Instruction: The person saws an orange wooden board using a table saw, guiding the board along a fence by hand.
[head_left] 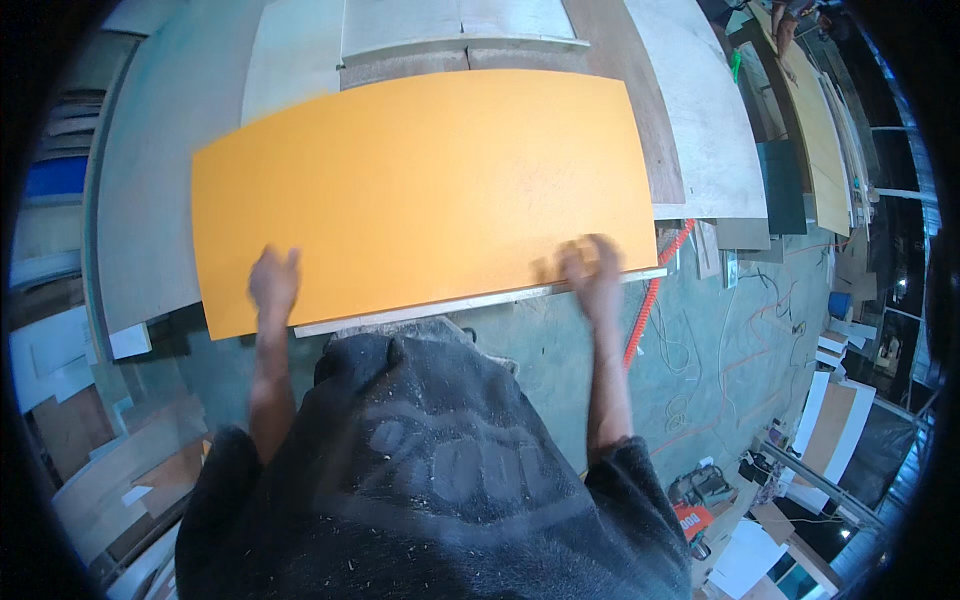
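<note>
A large orange-yellow panel (420, 190) lies across the work surface in front of me, its near edge close to my body. Over its near left part is my left hand (274, 282), somewhat blurred, thumb apart from the fingers and nothing held. My right hand (596, 275) hovers by the near right edge, fingers spread and smeared by motion, its shadow falling on the panel. Whether either hand touches the panel is hard to tell. A pale strip of board edge (480, 303) shows beneath the panel's near side.
Large grey-white sheets (160, 190) lie under and beyond the panel, with another pale sheet (705, 120) to the right. A red coiled hose (645, 320) hangs beside the right corner. Cables cross the green floor (700, 350). Stacked boards (820, 150) stand far right.
</note>
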